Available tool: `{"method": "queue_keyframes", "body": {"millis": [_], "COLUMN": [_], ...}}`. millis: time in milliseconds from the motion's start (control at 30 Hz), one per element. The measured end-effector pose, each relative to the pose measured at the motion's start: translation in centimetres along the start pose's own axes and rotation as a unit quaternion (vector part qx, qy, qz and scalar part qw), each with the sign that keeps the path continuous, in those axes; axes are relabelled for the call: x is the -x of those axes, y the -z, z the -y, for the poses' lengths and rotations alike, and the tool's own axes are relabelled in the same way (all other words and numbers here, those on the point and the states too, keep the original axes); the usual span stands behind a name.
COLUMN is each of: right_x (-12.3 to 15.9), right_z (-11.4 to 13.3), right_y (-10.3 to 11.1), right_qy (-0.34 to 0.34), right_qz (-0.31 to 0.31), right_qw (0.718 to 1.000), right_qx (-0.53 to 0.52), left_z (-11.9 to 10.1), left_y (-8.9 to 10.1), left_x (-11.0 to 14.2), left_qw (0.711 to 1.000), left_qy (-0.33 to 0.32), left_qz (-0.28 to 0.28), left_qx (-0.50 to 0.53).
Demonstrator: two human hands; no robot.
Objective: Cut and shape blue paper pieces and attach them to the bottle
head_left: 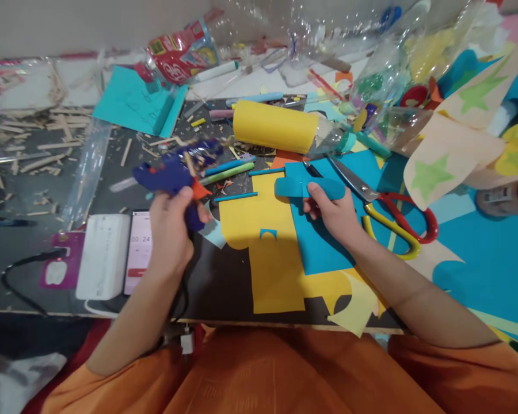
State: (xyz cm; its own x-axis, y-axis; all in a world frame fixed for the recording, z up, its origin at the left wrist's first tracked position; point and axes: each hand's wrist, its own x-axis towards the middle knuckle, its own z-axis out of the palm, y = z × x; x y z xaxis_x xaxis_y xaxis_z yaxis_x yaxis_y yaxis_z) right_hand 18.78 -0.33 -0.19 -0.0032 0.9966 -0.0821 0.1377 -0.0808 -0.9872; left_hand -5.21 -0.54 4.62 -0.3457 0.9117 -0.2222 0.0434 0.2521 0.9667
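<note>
My left hand (pixel 172 227) is wrapped round a dark blue glue gun (pixel 168 175) with an orange trigger, its far end smeared by motion. In a pinch between thumb and fingers, my right hand (pixel 328 210) holds a blue paper strip (pixel 291 187) with rounded ends. Below the strip lie a blue paper sheet (pixel 319 247) and a cut yellow paper piece (pixel 276 276). Two thin blue rolled strips (pixel 236 196) rest on the yellow paper's upper part. Large scissors (pixel 371 198) with red and yellow handles lie just right of my right hand.
Behind my hands a yellow paper-wrapped bottle (pixel 276 125) lies on its side. A phone (pixel 138 247), a white power bank (pixel 103 256) and a cable are at left. Wood scraps (pixel 64 132) litter the far left. Star-marked paper shapes (pixel 440 167) and plastic bottles crowd the right.
</note>
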Motion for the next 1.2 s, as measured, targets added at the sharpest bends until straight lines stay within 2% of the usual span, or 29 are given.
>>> {"method": "queue_keyframes", "body": {"millis": [67, 100, 233, 267, 333, 400, 433, 467, 500, 533, 567, 600, 667, 700, 767, 867, 933, 1067, 1200], "right_x": [0.0, 0.0, 0.0, 0.0, 0.0, 0.0, 0.0, 0.0, 0.0, 0.0, 0.0, 0.0, 0.1, 0.1, 0.2, 0.3, 0.5, 1.1, 1.6], "right_z": [0.1, 0.1, 0.0, 0.0, -0.1, -0.2, -0.2, -0.1, -0.1, -0.1, 0.0, 0.1, 0.1, 0.2, 0.2, 0.2, 0.3, 0.4, 0.5], "right_y": [0.0, 0.0, 0.1, 0.1, 0.1, 0.1, 0.1, 0.1, 0.0, 0.0, -0.1, -0.1, -0.1, -0.2, -0.2, -0.2, -0.2, -0.5, -1.0], "right_qy": [-0.002, -0.006, -0.008, -0.008, -0.008, -0.007, -0.007, -0.007, -0.008, -0.011, -0.015, -0.018, -0.020, -0.019, -0.016, -0.007, 0.004, 0.009, -0.014], "right_qz": [0.005, 0.008, 0.015, 0.015, 0.015, 0.015, 0.016, 0.018, 0.018, 0.018, 0.017, 0.017, 0.013, 0.012, 0.012, 0.015, 0.026, 0.083, 0.126], "right_qw": [1.000, 1.000, 1.000, 1.000, 1.000, 1.000, 1.000, 1.000, 1.000, 1.000, 1.000, 1.000, 1.000, 1.000, 1.000, 1.000, 0.999, 0.995, 0.989], "right_qx": [-0.001, 0.001, 0.010, 0.010, 0.008, 0.007, 0.006, 0.006, 0.005, 0.002, 0.000, -0.003, -0.012, -0.018, -0.025, -0.021, -0.018, -0.052, -0.079], "left_z": [-0.7, -1.0, -0.7, -0.6, -0.4, -0.5, -0.5, -0.5, -0.5, -0.4, -0.2, 0.0, 0.4, 0.6, 1.0, 1.8, 2.3, 2.9, 3.4], "left_y": [0.3, 0.6, 2.1, 2.4, 2.6, 2.1, 1.6, 0.8, 0.0, -0.9, -1.9, -2.8, -4.3, -4.9, -5.8, -6.7, -6.9, -6.4, -5.5], "left_x": [-2.1, -3.3, -7.5, -7.9, -7.6, -5.8, -4.6, -3.2, -1.7, -0.2, 1.3, 2.7, 5.0, 5.8, 6.7, 6.2, 5.1, 3.0, 2.3], "left_qw": [0.995, 0.993, 0.995, 0.995, 0.996, 1.000, 0.997, 0.995, 0.994, 0.996, 0.996, 0.992, 0.957, 0.936, 0.908, 0.863, 0.857, 0.898, 0.915], "left_qy": [0.073, 0.089, 0.094, 0.092, 0.081, 0.014, -0.013, -0.030, -0.044, -0.041, -0.009, 0.059, 0.213, 0.266, 0.312, 0.366, 0.360, 0.244, 0.215], "left_qz": [-0.051, -0.059, 0.030, 0.031, 0.034, -0.024, -0.076, -0.092, -0.085, -0.045, -0.004, 0.050, 0.143, 0.164, 0.196, 0.254, 0.270, 0.253, 0.261], "left_qx": [0.044, 0.055, 0.018, 0.010, 0.000, -0.003, 0.011, 0.027, 0.044, 0.066, 0.089, 0.102, 0.136, 0.160, 0.200, 0.238, 0.251, 0.264, 0.219]}}
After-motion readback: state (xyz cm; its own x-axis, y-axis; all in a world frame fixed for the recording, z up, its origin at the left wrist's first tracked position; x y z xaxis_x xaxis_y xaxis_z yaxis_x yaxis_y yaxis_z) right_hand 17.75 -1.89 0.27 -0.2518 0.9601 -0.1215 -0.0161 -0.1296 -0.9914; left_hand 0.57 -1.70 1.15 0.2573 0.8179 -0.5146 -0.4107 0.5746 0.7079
